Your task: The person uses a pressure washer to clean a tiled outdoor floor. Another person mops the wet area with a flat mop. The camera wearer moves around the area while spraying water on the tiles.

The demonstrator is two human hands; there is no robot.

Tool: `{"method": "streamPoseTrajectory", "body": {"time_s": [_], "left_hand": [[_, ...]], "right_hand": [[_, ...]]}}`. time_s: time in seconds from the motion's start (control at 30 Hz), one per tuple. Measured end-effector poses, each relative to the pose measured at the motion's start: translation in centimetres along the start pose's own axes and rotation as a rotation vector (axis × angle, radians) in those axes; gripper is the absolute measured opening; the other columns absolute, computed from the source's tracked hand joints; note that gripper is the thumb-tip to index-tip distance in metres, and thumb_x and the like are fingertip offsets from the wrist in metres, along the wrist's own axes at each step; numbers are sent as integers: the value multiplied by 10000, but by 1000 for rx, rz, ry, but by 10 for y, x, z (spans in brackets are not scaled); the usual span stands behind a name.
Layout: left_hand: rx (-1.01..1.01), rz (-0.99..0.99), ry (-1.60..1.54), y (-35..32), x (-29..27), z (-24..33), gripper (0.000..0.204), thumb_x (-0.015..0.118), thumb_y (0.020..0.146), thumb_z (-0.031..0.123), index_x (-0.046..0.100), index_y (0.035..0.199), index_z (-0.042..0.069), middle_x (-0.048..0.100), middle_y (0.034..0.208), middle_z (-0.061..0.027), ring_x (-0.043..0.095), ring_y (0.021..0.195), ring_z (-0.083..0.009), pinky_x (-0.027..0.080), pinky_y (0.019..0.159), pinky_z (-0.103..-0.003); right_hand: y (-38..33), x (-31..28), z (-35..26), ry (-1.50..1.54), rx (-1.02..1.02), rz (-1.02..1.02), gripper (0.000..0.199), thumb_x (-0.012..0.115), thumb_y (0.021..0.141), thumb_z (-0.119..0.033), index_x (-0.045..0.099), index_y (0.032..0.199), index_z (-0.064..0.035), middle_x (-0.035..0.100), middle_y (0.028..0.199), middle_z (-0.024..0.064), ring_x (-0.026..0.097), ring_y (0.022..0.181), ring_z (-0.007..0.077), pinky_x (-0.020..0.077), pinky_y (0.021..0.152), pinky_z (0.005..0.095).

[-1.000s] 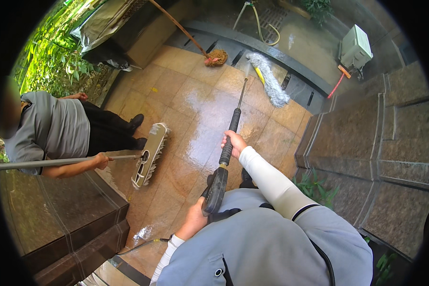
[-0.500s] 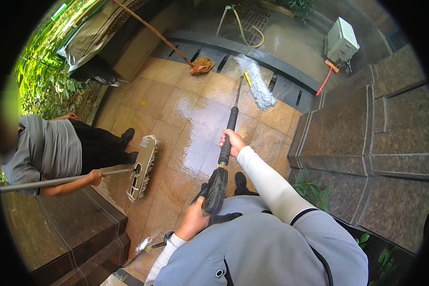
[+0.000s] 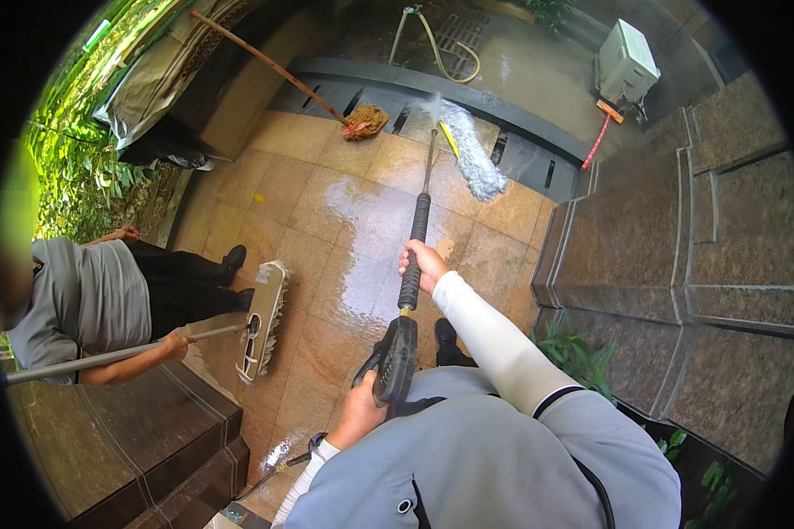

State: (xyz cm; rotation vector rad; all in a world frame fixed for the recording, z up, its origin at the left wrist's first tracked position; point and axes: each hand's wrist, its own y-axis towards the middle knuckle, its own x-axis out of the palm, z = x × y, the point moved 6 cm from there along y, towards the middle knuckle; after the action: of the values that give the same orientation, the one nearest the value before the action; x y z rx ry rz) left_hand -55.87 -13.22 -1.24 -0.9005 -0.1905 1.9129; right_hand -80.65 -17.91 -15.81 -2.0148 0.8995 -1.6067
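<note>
Both my hands hold a black pressure washer gun point(image 3: 398, 361), its long lance pointing away from me over wet tiles. My left hand point(image 3: 359, 411) is closed round the rear grip, whose trigger I cannot make out. Further forward, my right hand point(image 3: 426, 267) wraps the ribbed black sleeve of the lance. White spray point(image 3: 432, 108) shows at the nozzle's far end. Just right of the tip lies a fluffy grey-white mop head point(image 3: 475, 159) with a yellow edge, on the tiles and the dark drain strip.
At left a co-worker in grey point(image 3: 106, 291) holds a wide flat mop point(image 3: 263, 322). A string mop point(image 3: 364, 122) with a wooden handle rests by the drain covers. Beyond the kerb are a hose point(image 3: 437, 55), a pale box point(image 3: 627, 62) and a red-handled squeegee point(image 3: 602, 132). Stone walls point(image 3: 626, 247) stand right.
The lance tip has swung slightly left, away from the fluffy mop head's middle. My grip on the gun is the same. The co-worker's flat mop sits a little nearer me in view.
</note>
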Motion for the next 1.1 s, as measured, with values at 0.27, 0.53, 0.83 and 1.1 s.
{"method": "streamPoseTrajectory", "body": {"time_s": [0.27, 0.53, 0.83, 1.1], "left_hand": [[65, -10, -39, -5, -12, -9, 272, 596, 718, 91, 466, 954, 49, 568, 817, -249, 549, 812, -418, 449, 655, -426], [-43, -45, -224, -13, -10, -31, 266, 597, 707, 78, 466, 937, 52, 569, 794, -243, 550, 801, -420, 447, 650, -428], [5, -32, 27, -27, -17, -19, 241, 576, 711, 67, 462, 922, 45, 564, 790, -244, 543, 798, -426, 446, 644, -434], [35, -21, -9, -29, -15, -21, 239, 586, 709, 70, 464, 913, 46, 558, 768, -243, 541, 797, -431, 447, 634, -424]], "right_hand": [[-17, -12, 10, 19, -33, 70, 117, 508, 804, -127, 415, 797, -56, 443, 627, 49, 456, 525, 159, 448, 477, 329], [-28, -20, 29, 17, -10, 132, 123, 511, 804, -127, 417, 796, -47, 443, 631, 56, 464, 535, 167, 452, 481, 343], [-25, -3, 32, -9, -37, 48, 146, 513, 807, -141, 414, 747, -50, 442, 623, 52, 462, 523, 159, 450, 477, 322], [-24, 2, 33, 4, -10, 6, 135, 521, 808, -143, 423, 793, -52, 447, 643, 48, 466, 546, 154, 450, 490, 327]]}}
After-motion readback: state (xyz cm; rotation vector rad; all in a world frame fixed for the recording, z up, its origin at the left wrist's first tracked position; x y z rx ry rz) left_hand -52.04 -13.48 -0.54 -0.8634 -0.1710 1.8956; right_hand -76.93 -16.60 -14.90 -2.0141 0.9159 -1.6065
